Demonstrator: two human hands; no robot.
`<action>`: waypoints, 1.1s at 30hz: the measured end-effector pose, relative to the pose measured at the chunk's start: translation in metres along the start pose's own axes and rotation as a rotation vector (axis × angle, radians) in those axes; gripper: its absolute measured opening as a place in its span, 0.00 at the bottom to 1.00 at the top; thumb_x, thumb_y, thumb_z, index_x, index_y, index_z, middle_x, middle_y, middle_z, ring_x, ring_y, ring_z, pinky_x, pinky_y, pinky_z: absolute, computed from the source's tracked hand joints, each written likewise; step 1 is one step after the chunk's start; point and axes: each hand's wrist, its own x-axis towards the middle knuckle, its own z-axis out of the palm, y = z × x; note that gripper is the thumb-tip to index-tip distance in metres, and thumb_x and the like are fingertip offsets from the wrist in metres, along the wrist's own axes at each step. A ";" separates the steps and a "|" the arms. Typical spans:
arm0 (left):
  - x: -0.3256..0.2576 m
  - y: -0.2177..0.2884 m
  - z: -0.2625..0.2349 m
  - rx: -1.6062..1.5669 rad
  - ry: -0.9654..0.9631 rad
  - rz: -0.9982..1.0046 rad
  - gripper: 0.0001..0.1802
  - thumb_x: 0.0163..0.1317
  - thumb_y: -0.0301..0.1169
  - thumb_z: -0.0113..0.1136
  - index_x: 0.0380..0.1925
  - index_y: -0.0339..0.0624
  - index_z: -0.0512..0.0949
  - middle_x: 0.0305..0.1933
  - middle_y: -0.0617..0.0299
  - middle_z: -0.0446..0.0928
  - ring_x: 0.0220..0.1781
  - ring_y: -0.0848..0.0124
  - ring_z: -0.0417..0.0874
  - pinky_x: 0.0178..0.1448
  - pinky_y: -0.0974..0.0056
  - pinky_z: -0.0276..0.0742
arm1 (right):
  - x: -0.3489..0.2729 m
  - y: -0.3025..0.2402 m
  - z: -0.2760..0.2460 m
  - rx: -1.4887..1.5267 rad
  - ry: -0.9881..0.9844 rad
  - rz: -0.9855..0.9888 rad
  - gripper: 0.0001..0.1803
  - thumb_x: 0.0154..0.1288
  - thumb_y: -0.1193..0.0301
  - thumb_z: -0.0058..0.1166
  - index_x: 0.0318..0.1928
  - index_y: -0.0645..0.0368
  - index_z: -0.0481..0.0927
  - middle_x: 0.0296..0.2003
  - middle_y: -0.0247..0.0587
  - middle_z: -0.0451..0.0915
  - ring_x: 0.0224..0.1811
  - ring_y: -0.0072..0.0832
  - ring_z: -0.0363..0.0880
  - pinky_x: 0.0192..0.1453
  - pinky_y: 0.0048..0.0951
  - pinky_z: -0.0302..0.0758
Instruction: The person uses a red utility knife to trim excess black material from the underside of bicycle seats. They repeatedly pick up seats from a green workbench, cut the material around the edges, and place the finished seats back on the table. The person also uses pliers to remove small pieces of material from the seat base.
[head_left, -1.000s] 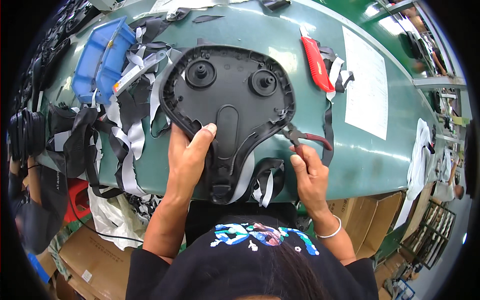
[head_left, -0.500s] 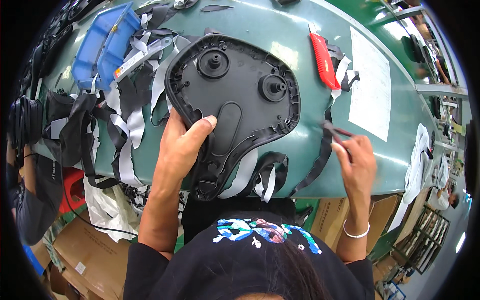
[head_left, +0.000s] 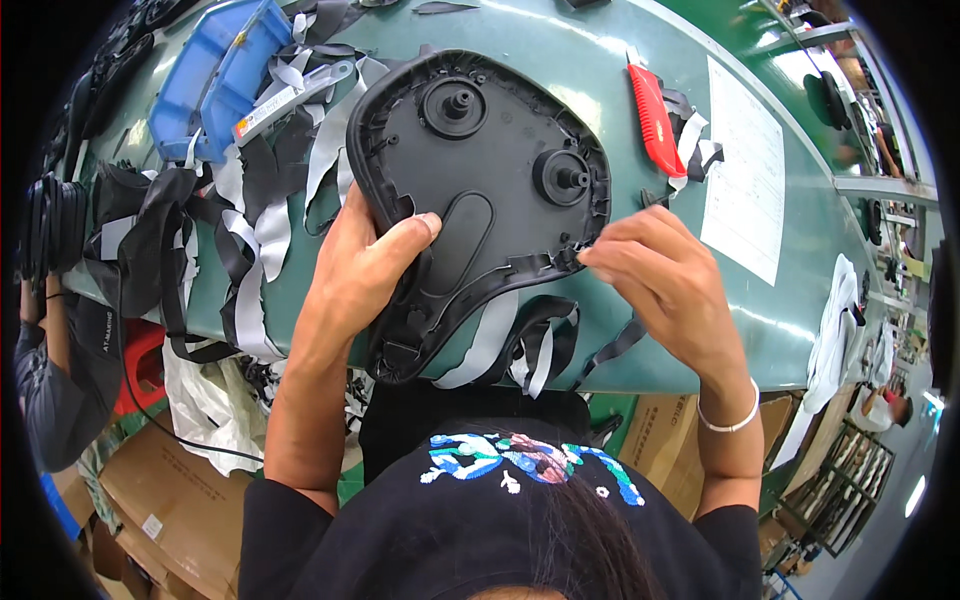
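The black saddle base [head_left: 480, 190], a broad moulded plastic shell shaped like a bicycle seat turned underside up, lies on the green tabletop [head_left: 600, 70] directly in front of the person, its wide rear end pointing away and its narrow nose reaching back toward the near edge. Two round bosses with short pegs stand on its wide part, and a long oval recess runs down its middle.

The left hand [head_left: 365, 275] grips the shell's left edge where it narrows: the thumb lies across the upper face beside the oval recess, and the fingers wrap under the rim. The right hand [head_left: 660, 275] meets the shell's right edge just below the right boss, its fingertips [head_left: 590, 262] pinched close together on the rim, where thin black material sits. Whether they hold a loose piece or only press the edge cannot be told.

Black and grey strips [head_left: 520, 345] hang over the tabletop's near edge under the nose of the shell, between the two forearms. More black and grey offcuts [head_left: 240, 220] are heaped to the left, next to a blue plastic bin [head_left: 215, 75]. A red utility knife [head_left: 655, 120] lies to the right of the shell, well clear of both hands, with a white paper sheet [head_left: 745, 170] beyond it.
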 end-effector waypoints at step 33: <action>0.013 0.005 -0.003 -0.046 -0.098 -0.082 0.31 0.54 0.33 0.59 0.57 0.30 0.65 0.49 0.54 0.75 0.49 0.68 0.75 0.57 0.64 0.70 | 0.021 -0.008 -0.004 -0.149 -0.033 -0.009 0.08 0.54 0.76 0.58 0.30 0.63 0.71 0.27 0.42 0.67 0.29 0.37 0.69 0.32 0.35 0.66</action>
